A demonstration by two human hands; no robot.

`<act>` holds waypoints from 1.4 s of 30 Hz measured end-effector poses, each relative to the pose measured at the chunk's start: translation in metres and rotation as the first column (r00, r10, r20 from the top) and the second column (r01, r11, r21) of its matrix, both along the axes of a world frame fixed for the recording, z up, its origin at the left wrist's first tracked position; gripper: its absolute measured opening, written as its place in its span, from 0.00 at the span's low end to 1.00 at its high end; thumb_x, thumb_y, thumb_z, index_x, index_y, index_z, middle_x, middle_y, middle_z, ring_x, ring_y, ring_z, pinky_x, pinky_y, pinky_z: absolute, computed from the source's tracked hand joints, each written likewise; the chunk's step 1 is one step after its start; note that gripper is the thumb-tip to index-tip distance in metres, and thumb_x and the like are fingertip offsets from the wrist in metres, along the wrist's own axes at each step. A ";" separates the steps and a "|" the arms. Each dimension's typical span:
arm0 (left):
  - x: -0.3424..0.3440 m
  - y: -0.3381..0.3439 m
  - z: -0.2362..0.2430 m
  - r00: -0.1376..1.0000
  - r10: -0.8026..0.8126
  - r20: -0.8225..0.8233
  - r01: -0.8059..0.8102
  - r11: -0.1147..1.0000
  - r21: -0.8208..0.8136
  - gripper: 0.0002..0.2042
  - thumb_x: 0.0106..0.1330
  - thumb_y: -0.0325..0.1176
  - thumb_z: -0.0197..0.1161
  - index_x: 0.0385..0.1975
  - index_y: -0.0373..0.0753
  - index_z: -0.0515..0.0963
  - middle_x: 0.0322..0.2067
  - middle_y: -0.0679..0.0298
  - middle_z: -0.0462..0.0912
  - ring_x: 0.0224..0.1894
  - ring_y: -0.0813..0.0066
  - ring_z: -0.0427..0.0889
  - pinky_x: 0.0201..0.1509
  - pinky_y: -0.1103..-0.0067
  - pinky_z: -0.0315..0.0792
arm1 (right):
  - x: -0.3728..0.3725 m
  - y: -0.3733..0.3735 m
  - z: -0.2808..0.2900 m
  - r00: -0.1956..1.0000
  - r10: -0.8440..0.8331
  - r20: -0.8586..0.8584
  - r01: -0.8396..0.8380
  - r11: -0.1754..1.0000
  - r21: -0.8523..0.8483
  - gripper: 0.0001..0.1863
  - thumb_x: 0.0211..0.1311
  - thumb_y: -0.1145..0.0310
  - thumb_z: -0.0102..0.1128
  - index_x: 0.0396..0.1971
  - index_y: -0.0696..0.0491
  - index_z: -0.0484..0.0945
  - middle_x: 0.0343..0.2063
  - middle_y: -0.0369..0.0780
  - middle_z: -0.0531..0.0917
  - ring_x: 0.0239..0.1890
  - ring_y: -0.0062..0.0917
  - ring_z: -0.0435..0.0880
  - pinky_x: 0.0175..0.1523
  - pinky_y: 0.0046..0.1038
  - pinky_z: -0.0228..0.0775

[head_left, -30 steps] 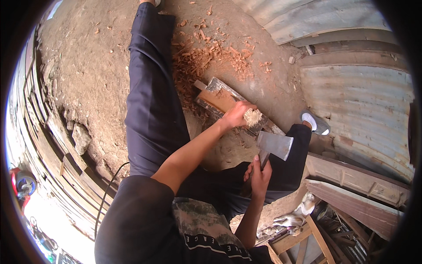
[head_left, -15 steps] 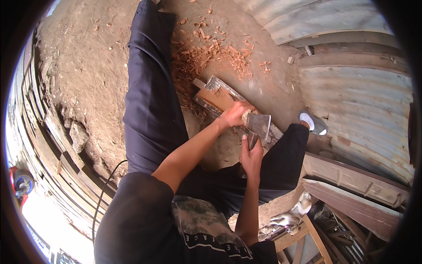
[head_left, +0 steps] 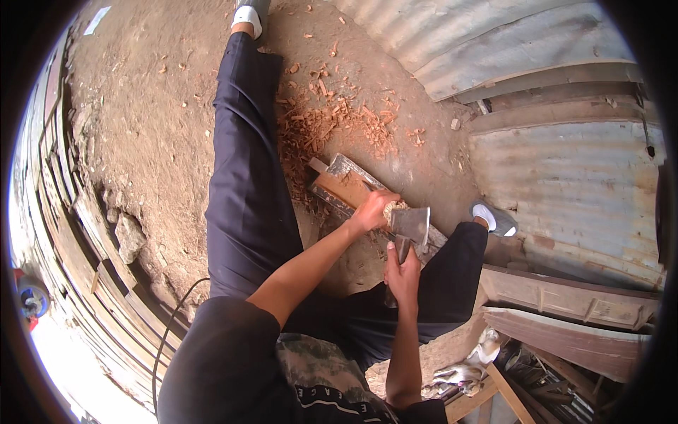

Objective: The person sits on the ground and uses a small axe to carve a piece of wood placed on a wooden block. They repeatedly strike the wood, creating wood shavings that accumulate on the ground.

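My left hand (head_left: 371,210) is closed around a short piece of pale wood with a frayed top (head_left: 392,206), held over a worn, paint-spattered board (head_left: 347,162) on the dirt. An orange-brown plank (head_left: 333,185) lies on that board. In my right hand (head_left: 405,279) is a hatchet, gripped by its dark handle. Its steel head (head_left: 409,225) is at the pale piece, just right of my left fingers, and partly hides it; whether they touch I cannot tell.
Wood shavings (head_left: 318,124) are scattered beyond the board. Corrugated metal sheets (head_left: 565,184) stand at the right, weathered planks (head_left: 78,233) and rocks (head_left: 131,237) at the left. My outstretched legs flank the work. A white-and-brown animal (head_left: 466,371) lies among timber at the lower right.
The hatchet head has moved left from beside my left hand onto or over the pale piece. The view has also shifted slightly, so the board sits lower in the picture.
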State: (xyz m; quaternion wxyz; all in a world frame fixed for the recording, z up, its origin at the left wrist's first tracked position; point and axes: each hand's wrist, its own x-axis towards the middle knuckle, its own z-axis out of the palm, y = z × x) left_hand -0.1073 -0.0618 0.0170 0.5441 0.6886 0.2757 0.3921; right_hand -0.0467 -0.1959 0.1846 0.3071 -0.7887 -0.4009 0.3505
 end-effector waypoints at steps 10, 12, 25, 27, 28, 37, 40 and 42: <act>-0.003 -0.005 0.025 0.994 0.084 -0.071 -0.085 0.996 -0.013 0.28 0.36 0.19 0.69 0.47 0.29 0.81 0.44 0.43 0.85 0.50 0.42 0.81 0.57 0.61 0.76 | 0.002 0.009 0.019 0.996 -0.087 -0.019 0.084 0.989 -0.118 0.14 0.77 0.61 0.57 0.33 0.54 0.70 0.14 0.32 0.71 0.12 0.16 0.70 0.17 0.23 0.63; 0.000 -0.001 0.025 0.992 0.079 -0.098 -0.085 0.995 -0.053 0.27 0.39 0.18 0.67 0.48 0.29 0.81 0.44 0.43 0.84 0.51 0.42 0.81 0.57 0.61 0.75 | -0.001 0.017 0.038 0.966 -0.200 -0.162 0.153 0.953 -0.261 0.14 0.77 0.58 0.56 0.34 0.53 0.70 0.15 0.32 0.70 0.12 0.17 0.70 0.16 0.23 0.63; -0.002 0.003 0.023 0.986 -0.028 -0.163 0.036 0.998 0.042 0.23 0.44 0.21 0.65 0.46 0.34 0.81 0.42 0.46 0.84 0.49 0.44 0.81 0.55 0.60 0.75 | -0.018 0.013 0.061 0.895 -0.322 -0.310 0.287 0.946 -0.152 0.15 0.78 0.59 0.55 0.36 0.56 0.71 0.17 0.34 0.70 0.13 0.18 0.70 0.18 0.23 0.63; -0.011 -0.001 0.017 0.981 -0.137 -0.139 0.155 0.979 0.129 0.23 0.42 0.21 0.68 0.44 0.33 0.81 0.43 0.49 0.84 0.50 0.45 0.80 0.57 0.61 0.74 | -0.019 0.012 0.062 0.902 -0.311 -0.300 0.268 0.947 -0.175 0.15 0.78 0.59 0.55 0.36 0.56 0.71 0.17 0.34 0.70 0.14 0.18 0.70 0.18 0.23 0.64; -0.016 -0.006 0.015 0.984 -0.121 -0.132 0.147 0.966 0.212 0.21 0.45 0.25 0.69 0.43 0.34 0.79 0.43 0.50 0.83 0.50 0.46 0.80 0.57 0.62 0.74 | -0.019 0.011 0.062 0.905 -0.305 -0.296 0.258 0.948 -0.187 0.15 0.78 0.59 0.55 0.36 0.56 0.71 0.17 0.34 0.70 0.14 0.18 0.71 0.18 0.23 0.64; -0.020 0.012 0.028 0.998 -0.027 0.057 0.022 0.995 0.095 0.19 0.45 0.26 0.71 0.41 0.33 0.81 0.39 0.49 0.84 0.47 0.48 0.81 0.56 0.63 0.74 | -0.016 -0.008 0.056 0.903 -0.330 -0.276 0.264 0.932 -0.250 0.15 0.78 0.60 0.54 0.34 0.56 0.70 0.17 0.35 0.71 0.13 0.18 0.71 0.18 0.24 0.64; -0.019 0.022 0.017 0.993 0.032 0.113 -0.053 0.981 0.187 0.17 0.50 0.32 0.70 0.40 0.33 0.81 0.34 0.50 0.84 0.42 0.47 0.81 0.51 0.62 0.74 | -0.016 -0.006 0.062 0.902 -0.321 -0.289 0.253 0.935 -0.248 0.15 0.78 0.60 0.54 0.34 0.56 0.70 0.17 0.35 0.71 0.13 0.18 0.71 0.18 0.23 0.64; -0.020 0.023 0.016 0.995 0.024 0.099 -0.042 0.983 0.178 0.16 0.51 0.33 0.70 0.39 0.34 0.81 0.33 0.50 0.83 0.41 0.47 0.81 0.51 0.62 0.74 | -0.015 -0.004 0.064 0.910 -0.312 -0.274 0.251 0.939 -0.235 0.15 0.78 0.60 0.54 0.35 0.56 0.70 0.17 0.35 0.71 0.13 0.18 0.71 0.18 0.24 0.64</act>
